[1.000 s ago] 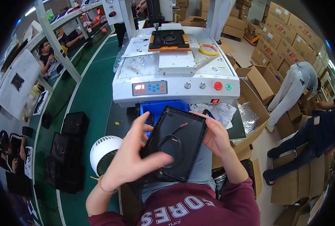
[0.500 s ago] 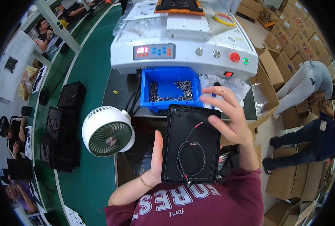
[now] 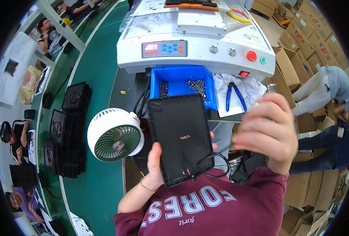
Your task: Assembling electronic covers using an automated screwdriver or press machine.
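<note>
The left hand point(image 3: 154, 167) grips 1 black panel point(image 3: 180, 131) by its long sides, fingers closed. The panel is in front of the desk point(image 3: 130, 82), near its front edge, overlapping 1 blue bin point(image 3: 209, 88) in view. The right hand point(image 3: 266, 131) is empty, fingers half-spread, near 1 pair of pliers point(image 3: 228, 98).

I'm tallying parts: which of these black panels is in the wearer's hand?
The black panel in the left hand, in front of the blue bin; the others lie in stacks on the green table, left of the white fan.
</note>
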`<move>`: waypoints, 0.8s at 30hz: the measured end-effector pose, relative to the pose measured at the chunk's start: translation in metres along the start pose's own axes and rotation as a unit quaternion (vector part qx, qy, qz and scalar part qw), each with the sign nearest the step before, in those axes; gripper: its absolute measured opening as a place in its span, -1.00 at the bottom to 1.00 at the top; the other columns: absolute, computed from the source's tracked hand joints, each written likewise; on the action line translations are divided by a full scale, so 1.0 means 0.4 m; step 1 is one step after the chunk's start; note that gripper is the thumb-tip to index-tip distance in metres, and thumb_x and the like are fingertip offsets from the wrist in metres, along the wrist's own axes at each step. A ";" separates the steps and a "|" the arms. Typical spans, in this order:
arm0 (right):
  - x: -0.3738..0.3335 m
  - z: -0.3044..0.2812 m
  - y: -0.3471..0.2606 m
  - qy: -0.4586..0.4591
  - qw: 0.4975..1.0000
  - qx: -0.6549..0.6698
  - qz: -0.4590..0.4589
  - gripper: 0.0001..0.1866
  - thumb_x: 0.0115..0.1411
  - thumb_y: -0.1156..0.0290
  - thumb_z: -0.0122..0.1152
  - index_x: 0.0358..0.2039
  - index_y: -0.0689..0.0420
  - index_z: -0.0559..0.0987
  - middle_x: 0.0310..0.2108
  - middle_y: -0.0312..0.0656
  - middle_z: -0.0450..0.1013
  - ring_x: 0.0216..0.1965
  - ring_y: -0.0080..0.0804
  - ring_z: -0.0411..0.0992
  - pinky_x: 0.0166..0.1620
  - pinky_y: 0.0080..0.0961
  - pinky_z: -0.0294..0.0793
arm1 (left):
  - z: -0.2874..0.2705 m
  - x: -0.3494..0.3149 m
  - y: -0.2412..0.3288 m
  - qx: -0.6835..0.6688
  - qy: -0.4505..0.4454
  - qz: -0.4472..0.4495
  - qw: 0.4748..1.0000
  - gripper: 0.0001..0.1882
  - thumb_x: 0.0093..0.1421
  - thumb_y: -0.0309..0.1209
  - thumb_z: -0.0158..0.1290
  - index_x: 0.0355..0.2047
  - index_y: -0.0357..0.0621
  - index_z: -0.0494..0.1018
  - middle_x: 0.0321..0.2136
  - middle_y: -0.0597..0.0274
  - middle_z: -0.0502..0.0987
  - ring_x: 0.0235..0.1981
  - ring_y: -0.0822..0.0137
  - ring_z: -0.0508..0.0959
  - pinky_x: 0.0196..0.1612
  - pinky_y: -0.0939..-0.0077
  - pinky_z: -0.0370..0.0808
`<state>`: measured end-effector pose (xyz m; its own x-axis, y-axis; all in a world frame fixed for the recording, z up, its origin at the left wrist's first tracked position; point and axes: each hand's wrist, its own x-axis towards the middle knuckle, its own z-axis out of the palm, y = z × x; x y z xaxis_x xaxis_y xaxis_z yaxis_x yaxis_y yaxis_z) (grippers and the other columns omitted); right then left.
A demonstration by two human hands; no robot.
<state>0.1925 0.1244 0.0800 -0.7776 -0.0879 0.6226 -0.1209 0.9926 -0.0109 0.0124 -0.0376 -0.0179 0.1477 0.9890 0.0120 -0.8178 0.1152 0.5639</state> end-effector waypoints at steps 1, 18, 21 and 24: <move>-0.004 -0.049 -0.036 -0.022 0.998 -0.035 0.039 -0.80 -0.20 0.31 0.34 -0.54 0.09 0.56 -0.54 -0.33 0.42 -0.34 -0.39 0.44 -0.13 -0.32 0.41 | 0.008 0.016 0.021 0.001 -0.009 -0.003 1.000 0.11 0.07 0.44 -0.26 0.33 -0.22 -0.17 0.23 -0.24 0.08 0.24 -0.08 0.19 0.24 0.04 0.21; -0.073 0.204 -0.127 -0.056 0.847 0.441 0.291 -0.70 0.10 0.53 0.27 -0.13 0.24 0.47 -0.27 -0.14 0.42 -0.35 -0.40 0.46 -0.29 -0.51 0.48 | 0.003 0.052 0.070 0.109 0.073 0.229 0.965 0.04 0.05 0.34 -0.21 0.35 -0.10 -0.15 0.24 -0.23 0.08 0.22 -0.20 0.20 0.19 -0.05 0.26; -0.075 0.229 -0.131 -0.025 0.855 0.434 0.283 -0.86 0.13 0.54 0.22 -0.28 0.26 0.50 -0.38 -0.16 0.42 -0.38 -0.38 0.45 -0.33 -0.47 0.44 | 0.003 0.052 0.090 0.053 0.084 0.228 0.969 0.04 -0.01 0.26 -0.15 0.34 -0.13 -0.12 0.25 -0.17 0.06 0.24 -0.11 0.17 0.19 0.00 0.26; -0.064 0.236 -0.127 -0.038 0.814 0.483 0.321 -0.91 0.11 0.61 0.23 -0.35 0.31 0.52 -0.39 -0.16 0.47 -0.41 -0.53 0.44 -0.38 -0.66 0.38 | -0.007 0.063 0.096 0.082 0.067 0.270 0.957 0.06 0.04 0.33 -0.19 0.33 -0.18 -0.13 0.25 -0.22 0.06 0.23 -0.13 0.19 0.22 -0.10 0.20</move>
<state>0.1604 0.0683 -0.0094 -0.9029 0.3821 0.1967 -0.0749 0.3108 -0.9475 -0.0169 -0.0080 0.0020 -0.3534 0.9046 0.2384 -0.6545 -0.4212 0.6278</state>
